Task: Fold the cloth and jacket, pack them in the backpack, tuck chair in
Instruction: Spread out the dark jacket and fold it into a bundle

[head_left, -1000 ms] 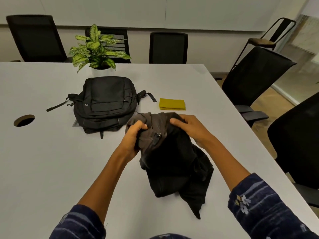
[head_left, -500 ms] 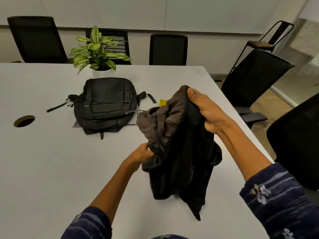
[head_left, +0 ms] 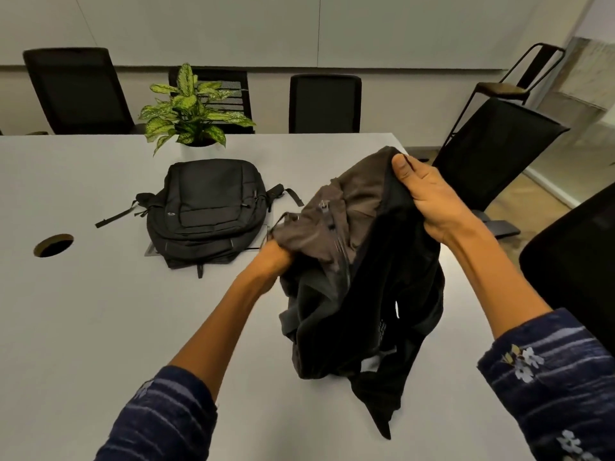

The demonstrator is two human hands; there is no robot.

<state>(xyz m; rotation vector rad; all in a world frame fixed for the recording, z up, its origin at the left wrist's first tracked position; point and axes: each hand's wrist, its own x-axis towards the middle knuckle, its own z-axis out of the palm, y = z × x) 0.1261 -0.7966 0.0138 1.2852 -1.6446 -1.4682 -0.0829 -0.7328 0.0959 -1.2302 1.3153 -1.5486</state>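
Two hands hold one dark jacket (head_left: 362, 287) up over the big white table (head_left: 83, 327). Its low end trails on the tabletop, near the right edge. Lots of bare table lies to the left and in front — room to lay things flat. On the right, black chairs (head_left: 492, 161) stand close to the table edge.

The backpack (head_left: 206, 211) lies flat, zipped, farther back, just left of the jacket and apart from it. A plant (head_left: 193, 111) stands just behind it. A round hole (head_left: 53, 245) sits in the table far left.

The right hand (head_left: 429, 197) grips the top of the jacket, thumb in front. The left hand (head_left: 273, 261) is curled round a bunch of cloth lower down.

Half a second ago the right hand was about as high, but the left hand was lower — now it has come up and pulled the grey lining wider. The yellow cloth, seen a second ago, is hidden behind the jacket now.

More chairs line the pale far wall.
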